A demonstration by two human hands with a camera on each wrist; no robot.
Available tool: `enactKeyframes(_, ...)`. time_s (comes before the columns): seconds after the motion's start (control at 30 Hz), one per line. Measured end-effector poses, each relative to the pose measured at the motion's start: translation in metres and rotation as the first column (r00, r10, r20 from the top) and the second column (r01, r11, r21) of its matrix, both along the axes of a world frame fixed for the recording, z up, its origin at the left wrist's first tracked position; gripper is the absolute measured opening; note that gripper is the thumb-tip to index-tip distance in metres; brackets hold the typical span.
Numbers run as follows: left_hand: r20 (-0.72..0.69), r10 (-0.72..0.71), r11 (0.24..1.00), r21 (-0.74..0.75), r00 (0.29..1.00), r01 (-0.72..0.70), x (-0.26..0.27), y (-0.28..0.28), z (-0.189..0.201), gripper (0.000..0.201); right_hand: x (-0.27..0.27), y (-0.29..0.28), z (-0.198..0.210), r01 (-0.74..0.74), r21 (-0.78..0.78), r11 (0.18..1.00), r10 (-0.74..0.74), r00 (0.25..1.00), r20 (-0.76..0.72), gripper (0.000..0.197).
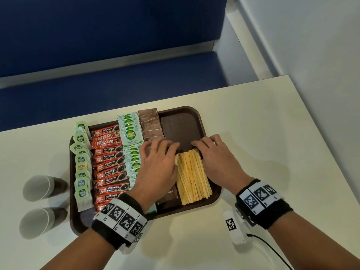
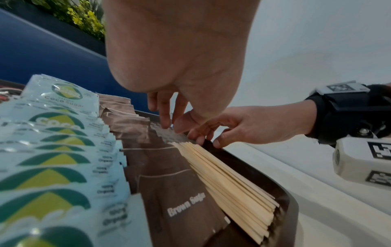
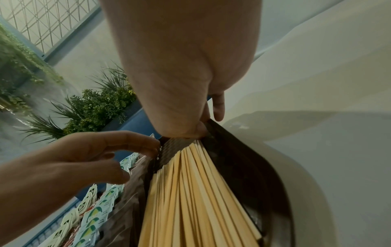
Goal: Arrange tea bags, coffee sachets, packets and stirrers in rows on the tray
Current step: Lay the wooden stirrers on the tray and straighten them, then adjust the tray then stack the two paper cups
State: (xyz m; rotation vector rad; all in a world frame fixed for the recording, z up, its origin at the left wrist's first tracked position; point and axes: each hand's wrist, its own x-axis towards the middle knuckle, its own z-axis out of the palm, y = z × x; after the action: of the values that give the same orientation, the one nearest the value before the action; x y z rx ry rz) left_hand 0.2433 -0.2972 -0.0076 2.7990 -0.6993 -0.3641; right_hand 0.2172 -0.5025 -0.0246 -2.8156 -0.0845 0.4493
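Observation:
A brown tray holds rows, left to right: green-labelled tea bags, red coffee sachets, pale Coco Sugar packets, brown sugar packets and a bundle of wooden stirrers lying lengthwise at the right. My left hand reaches over the brown packets, its fingertips down on the tray floor at the stirrers' far end. My right hand rests at the bundle's right side, with relaxed fingers touching the far ends of the stirrers. Neither hand grips anything.
Two paper cups lie left of the tray on the cream table. A bare patch of tray floor lies beyond the stirrers. A blue bench runs behind the table, and a white wall stands at the right.

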Motion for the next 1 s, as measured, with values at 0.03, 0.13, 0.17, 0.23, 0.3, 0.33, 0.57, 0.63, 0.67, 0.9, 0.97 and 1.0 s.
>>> enactKeyframes(0.03, 0.004, 0.025, 0.999, -0.047, 1.000, -0.025, 0.001, 0.003, 0.003, 0.057, 0.000, 0.000, 0.001, 0.012, 0.014, 1.000, -0.012, 1.000, 0.005, 0.055)
enactKeyframes(0.13, -0.018, 0.143, 0.972, -0.184, 0.990, -0.144, 0.006, 0.021, 0.018, 0.058, -0.001, 0.001, 0.009, 0.063, 0.078, 0.995, -0.066, 0.997, 0.032, 0.048)
enactKeyframes(0.17, -0.028, 0.195, 0.956, -0.219, 0.980, -0.196, 0.009, 0.030, 0.023, 0.057, -0.002, 0.002, 0.013, 0.082, 0.100, 0.992, -0.088, 0.995, 0.050, 0.045)
enactKeyframes(0.23, -0.048, 0.294, 0.910, -0.292, 0.954, -0.295, 0.014, 0.051, 0.034, 0.054, -0.001, 0.005, 0.020, 0.119, 0.143, 0.983, -0.132, 0.987, 0.091, 0.042)
enactKeyframes(0.3, -0.081, 0.409, 0.839, -0.359, 0.909, -0.410, 0.016, 0.077, 0.043, 0.051, 0.000, 0.008, 0.026, 0.142, 0.176, 0.974, -0.164, 0.980, 0.114, 0.039)
enactKeyframes(0.33, -0.102, 0.468, 0.798, -0.377, 0.878, -0.470, 0.015, 0.090, 0.048, 0.049, 0.002, 0.010, 0.029, 0.145, 0.190, 0.971, -0.172, 0.977, 0.129, 0.037)
enactKeyframes(0.57, -0.270, 0.689, 0.604, -0.297, 0.672, -0.739, -0.012, 0.164, 0.053, 0.044, 0.006, 0.040, 0.055, 0.194, 0.264, 0.945, -0.243, 0.955, 0.171, 0.023)
enactKeyframes(0.63, -0.293, 0.691, 0.599, -0.278, 0.660, -0.751, -0.020, 0.178, 0.047, 0.034, 0.006, 0.052, 0.061, 0.192, 0.284, 0.939, -0.244, 0.957, 0.157, 0.019)
enactKeyframes(0.67, -0.328, 0.687, 0.585, -0.281, 0.649, -0.761, -0.024, 0.181, 0.046, 0.026, 0.006, 0.058, 0.063, 0.188, 0.290, 0.939, -0.239, 0.959, 0.154, 0.017)
enactKeyframes(0.9, -0.366, 0.686, 0.610, -0.181, 0.629, -0.771, -0.041, 0.181, 0.029, 0.037, -0.012, 0.080, 0.079, 0.181, 0.262, 0.948, -0.219, 0.968, 0.123, 0.014)
enactKeyframes(0.97, -0.344, 0.700, 0.625, -0.129, 0.626, -0.770, -0.042, 0.181, 0.021, 0.048, -0.016, 0.079, 0.081, 0.203, 0.253, 0.946, -0.238, 0.964, 0.117, 0.014)
enactKeyframes(1.0, -0.346, 0.705, 0.629, -0.100, 0.619, -0.771, -0.042, 0.180, 0.020, 0.054, -0.017, 0.078, 0.082, 0.211, 0.244, 0.946, -0.244, 0.963, 0.114, 0.014)
